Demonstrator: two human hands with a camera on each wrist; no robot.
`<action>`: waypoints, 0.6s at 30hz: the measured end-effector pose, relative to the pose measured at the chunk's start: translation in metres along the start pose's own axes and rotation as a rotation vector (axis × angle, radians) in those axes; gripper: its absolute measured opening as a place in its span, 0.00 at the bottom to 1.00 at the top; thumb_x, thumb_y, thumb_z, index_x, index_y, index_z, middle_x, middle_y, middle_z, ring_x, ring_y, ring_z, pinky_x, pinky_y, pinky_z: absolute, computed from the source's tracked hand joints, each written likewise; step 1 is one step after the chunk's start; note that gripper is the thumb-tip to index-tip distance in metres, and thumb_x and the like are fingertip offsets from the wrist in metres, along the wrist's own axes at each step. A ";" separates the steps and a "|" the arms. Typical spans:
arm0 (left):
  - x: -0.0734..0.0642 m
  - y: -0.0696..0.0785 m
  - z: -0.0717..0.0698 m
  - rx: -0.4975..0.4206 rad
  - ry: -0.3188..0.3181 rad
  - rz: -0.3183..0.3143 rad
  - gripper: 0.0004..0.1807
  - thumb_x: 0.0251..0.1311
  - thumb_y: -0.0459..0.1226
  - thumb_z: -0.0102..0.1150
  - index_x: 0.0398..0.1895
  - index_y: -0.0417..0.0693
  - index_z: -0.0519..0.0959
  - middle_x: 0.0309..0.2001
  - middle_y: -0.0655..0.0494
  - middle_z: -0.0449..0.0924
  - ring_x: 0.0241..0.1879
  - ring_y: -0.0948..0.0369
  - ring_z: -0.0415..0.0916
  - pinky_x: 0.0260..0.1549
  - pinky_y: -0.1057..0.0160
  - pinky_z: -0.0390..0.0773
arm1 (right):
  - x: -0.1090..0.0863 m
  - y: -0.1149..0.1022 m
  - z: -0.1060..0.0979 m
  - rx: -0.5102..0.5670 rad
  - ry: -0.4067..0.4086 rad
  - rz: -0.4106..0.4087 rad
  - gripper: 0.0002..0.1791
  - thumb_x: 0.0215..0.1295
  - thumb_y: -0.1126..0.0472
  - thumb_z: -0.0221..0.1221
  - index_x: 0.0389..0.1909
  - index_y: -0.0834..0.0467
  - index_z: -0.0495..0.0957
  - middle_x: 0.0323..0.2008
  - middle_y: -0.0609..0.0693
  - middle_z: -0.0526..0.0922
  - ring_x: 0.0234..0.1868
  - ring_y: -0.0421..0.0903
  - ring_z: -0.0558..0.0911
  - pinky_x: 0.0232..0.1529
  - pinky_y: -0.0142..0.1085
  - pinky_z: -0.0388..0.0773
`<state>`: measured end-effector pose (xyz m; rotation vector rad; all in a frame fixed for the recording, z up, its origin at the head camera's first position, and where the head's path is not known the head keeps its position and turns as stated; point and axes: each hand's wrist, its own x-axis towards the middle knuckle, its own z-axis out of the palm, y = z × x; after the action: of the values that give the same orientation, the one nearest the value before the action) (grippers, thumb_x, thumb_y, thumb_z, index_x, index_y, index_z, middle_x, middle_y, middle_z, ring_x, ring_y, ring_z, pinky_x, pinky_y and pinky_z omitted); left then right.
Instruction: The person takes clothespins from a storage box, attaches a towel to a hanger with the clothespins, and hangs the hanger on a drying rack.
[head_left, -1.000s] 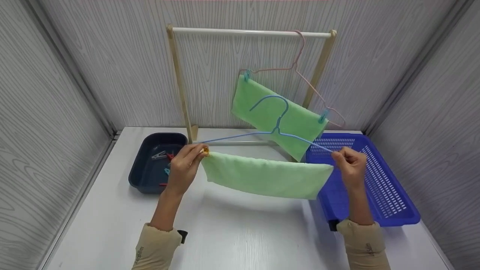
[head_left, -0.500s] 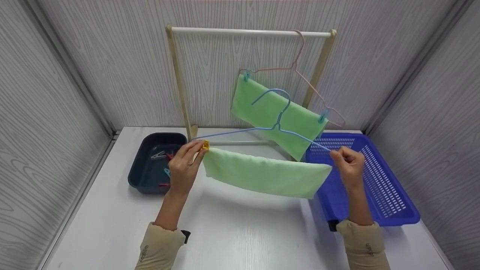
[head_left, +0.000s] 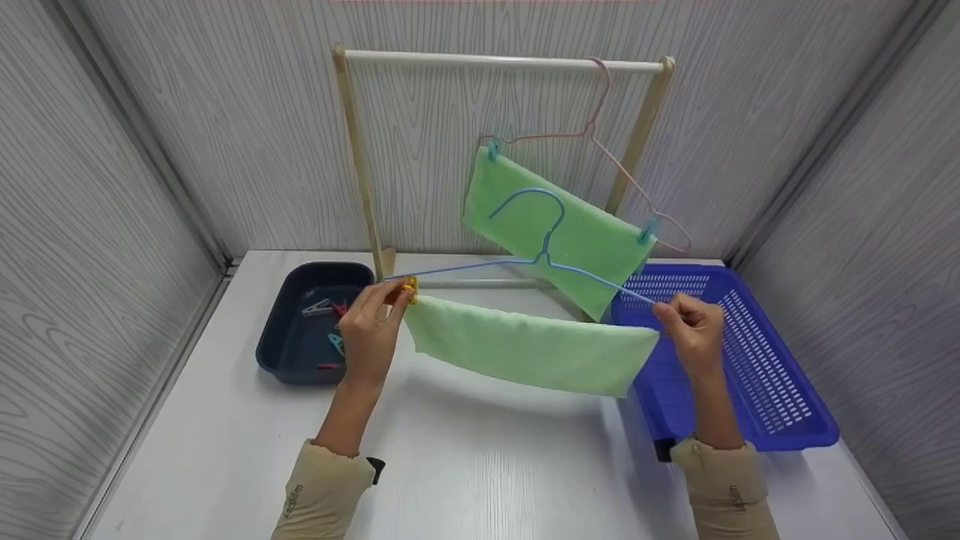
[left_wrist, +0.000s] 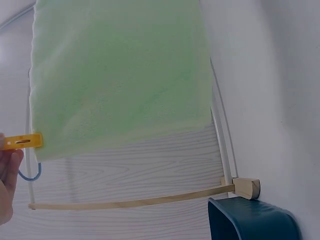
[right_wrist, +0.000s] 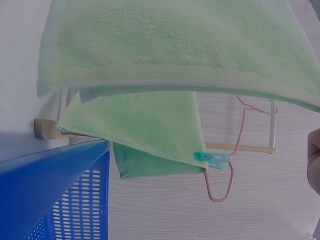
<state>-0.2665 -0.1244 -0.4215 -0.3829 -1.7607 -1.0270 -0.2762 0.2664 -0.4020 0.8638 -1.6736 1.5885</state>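
In the head view my left hand pinches a yellow clothespin, set at the upper left corner of a folded light green towel. In the left wrist view this clothespin bites the towel's edge. A blue hanger is held above the towel, its hook upward. My right hand grips the hanger's right end with curled fingers, beside the towel's other upper corner; whether it also holds the cloth is hidden. Behind hangs a second green towel, pegged by teal clothespins to a pink hanger.
The pink hanger hooks over the white bar of a wooden-sided rack at the back. A dark blue tub with several clothespins stands on the left. At right, a blue plastic basket sits on the white table.
The blue hanger shifts slightly, its hook rising and then dropping a little leftward. My left hand rises slightly with the towel corner, and more of the yellow clothespin shows. My right hand edges left.
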 end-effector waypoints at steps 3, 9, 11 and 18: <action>0.000 0.000 0.000 -0.013 0.009 -0.021 0.09 0.48 0.30 0.67 0.34 0.35 0.80 0.31 0.50 0.79 0.30 0.58 0.78 0.34 0.73 0.75 | 0.000 0.000 0.000 -0.010 0.005 0.006 0.20 0.56 0.74 0.58 0.10 0.67 0.61 0.11 0.49 0.59 0.12 0.38 0.55 0.11 0.28 0.48; -0.001 -0.001 -0.001 -0.025 -0.032 -0.024 0.08 0.47 0.29 0.67 0.32 0.37 0.80 0.31 0.51 0.79 0.31 0.59 0.78 0.35 0.72 0.76 | -0.002 0.000 0.000 -0.066 0.022 0.014 0.19 0.54 0.77 0.57 0.10 0.66 0.61 0.11 0.47 0.59 0.12 0.38 0.55 0.11 0.29 0.48; -0.001 -0.002 -0.002 -0.028 -0.046 -0.021 0.08 0.47 0.29 0.67 0.32 0.37 0.80 0.31 0.51 0.79 0.31 0.59 0.77 0.35 0.72 0.76 | -0.002 -0.001 -0.001 -0.076 0.027 0.020 0.19 0.54 0.77 0.57 0.10 0.66 0.61 0.11 0.47 0.59 0.12 0.38 0.55 0.11 0.29 0.47; -0.001 -0.003 -0.003 -0.076 -0.067 -0.014 0.08 0.46 0.28 0.68 0.32 0.37 0.80 0.30 0.52 0.79 0.30 0.59 0.77 0.33 0.73 0.75 | -0.002 -0.003 -0.002 -0.116 0.041 0.054 0.18 0.52 0.80 0.55 0.10 0.67 0.61 0.11 0.46 0.58 0.12 0.37 0.53 0.11 0.29 0.46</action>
<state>-0.2663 -0.1281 -0.4229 -0.4575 -1.7898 -1.1043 -0.2728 0.2683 -0.4024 0.7291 -1.7546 1.5174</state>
